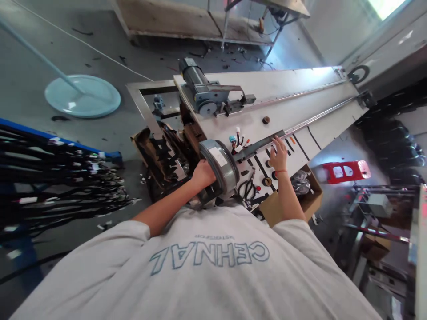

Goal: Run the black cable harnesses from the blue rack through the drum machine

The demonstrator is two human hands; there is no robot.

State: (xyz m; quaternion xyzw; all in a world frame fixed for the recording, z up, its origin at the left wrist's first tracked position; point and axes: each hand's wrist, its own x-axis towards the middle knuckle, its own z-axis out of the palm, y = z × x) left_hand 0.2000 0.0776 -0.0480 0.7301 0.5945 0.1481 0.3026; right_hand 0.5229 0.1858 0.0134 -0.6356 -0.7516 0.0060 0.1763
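A round grey drum-shaped machine housing point(224, 165) with a white label stands at the near end of the workbench. Against its left side is my left hand point(204, 174), fingers curled in; what they grip is hidden. My right hand point(279, 156) is over the bench with its fingers apart, the fingertips near the end of a dark metal bar point(262, 146). This bar runs from the housing to a long rail point(320, 116). Several connectors on short wires point(237, 141) lie beyond the bar. Scissors point(247, 189) and rolls of tape point(267, 181) lie nearer me.
A motor unit point(203, 91) is mounted at the bench's far left. Below the right forearm sits a cardboard box point(312, 195) holding bagged parts. Bundled black cables point(60, 178) hang at left. A red stool point(347, 172) stands right; a round pale-blue base point(83, 95) is on the floor.
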